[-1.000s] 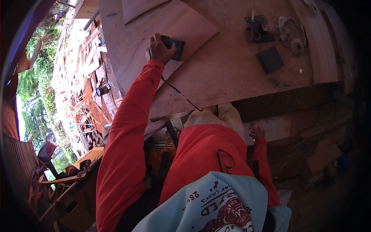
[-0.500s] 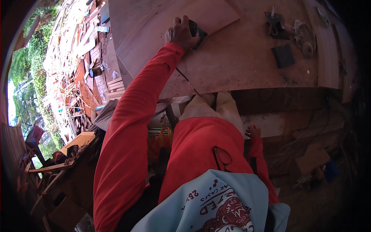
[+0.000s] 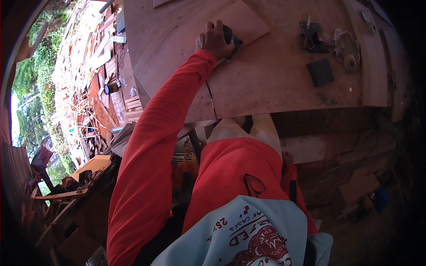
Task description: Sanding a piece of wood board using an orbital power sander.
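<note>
My left hand [image 3: 214, 39] reaches far over the worktable and is closed around a dark, corded hand sander [image 3: 232, 41]. The sander rests on a flat wooden board [image 3: 173, 51], close to the board's right-hand edge. From beneath my wrist the black cord [image 3: 211, 99] runs to the table's front edge. Low beside my thigh hangs my right hand [image 3: 288, 157], away from the table. It is dim and partly hidden by my body, so its fingers cannot be made out.
On the wooden tabletop [image 3: 266, 86] lie scissors [image 3: 307, 41] on a dark pad, a dark square block [image 3: 320, 72] and a clear bag [image 3: 344, 44] beside a round disc [image 3: 350, 63]. A long plank [image 3: 374, 80] borders the right side. Scrap wood [image 3: 84, 115] litters the ground at left.
My left hand and the sander have shifted slightly right in the picture. The cord hangs straighter now. My right hand has drawn in closer to my thigh and shows less.
</note>
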`<state>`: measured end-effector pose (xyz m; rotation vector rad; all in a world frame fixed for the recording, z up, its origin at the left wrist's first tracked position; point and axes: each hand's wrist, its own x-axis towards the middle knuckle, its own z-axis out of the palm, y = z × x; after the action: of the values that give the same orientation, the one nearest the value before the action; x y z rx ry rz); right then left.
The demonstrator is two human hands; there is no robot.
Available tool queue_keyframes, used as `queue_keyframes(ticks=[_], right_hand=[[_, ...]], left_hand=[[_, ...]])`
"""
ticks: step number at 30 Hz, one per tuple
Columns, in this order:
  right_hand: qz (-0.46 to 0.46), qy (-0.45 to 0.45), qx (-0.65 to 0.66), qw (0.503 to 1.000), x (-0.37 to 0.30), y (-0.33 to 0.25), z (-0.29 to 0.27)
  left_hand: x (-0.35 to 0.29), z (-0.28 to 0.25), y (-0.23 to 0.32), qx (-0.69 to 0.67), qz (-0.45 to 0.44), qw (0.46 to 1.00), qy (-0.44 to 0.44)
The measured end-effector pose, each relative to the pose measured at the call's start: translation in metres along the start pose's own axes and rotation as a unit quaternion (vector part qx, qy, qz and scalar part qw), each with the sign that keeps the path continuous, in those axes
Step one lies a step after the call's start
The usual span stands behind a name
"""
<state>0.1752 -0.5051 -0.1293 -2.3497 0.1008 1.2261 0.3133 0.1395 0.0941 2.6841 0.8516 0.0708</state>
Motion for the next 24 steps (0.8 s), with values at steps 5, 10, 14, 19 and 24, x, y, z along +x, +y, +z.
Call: queue_keyframes(ticks=[5, 10, 14, 19, 24], right_hand=[[0.210, -0.046, 0.233, 0.948, 0.015, -0.068, -0.049], [0.212, -0.020, 0.308, 0.927, 0.032, -0.061, -0.072], [0.207, -0.025, 0.327, 0.922, 0.033, -0.068, -0.076], [0.209, -0.036, 0.331, 0.919, 0.033, -0.067, -0.079], [0.207, -0.044, 0.315, 0.925, 0.037, -0.064, -0.086]], left_hand=[[0.031, 0.003, 0.024, 0.013, -0.002, 1.000, -0.007], [0.064, 0.019, 0.063, -0.005, 0.021, 1.000, -0.004], [0.085, 0.026, 0.081, -0.001, 0.024, 1.000, -0.001], [0.097, 0.029, 0.095, -0.016, 0.013, 1.000, 0.000], [0.078, 0.023, 0.076, -0.009, -0.006, 1.000, -0.005]])
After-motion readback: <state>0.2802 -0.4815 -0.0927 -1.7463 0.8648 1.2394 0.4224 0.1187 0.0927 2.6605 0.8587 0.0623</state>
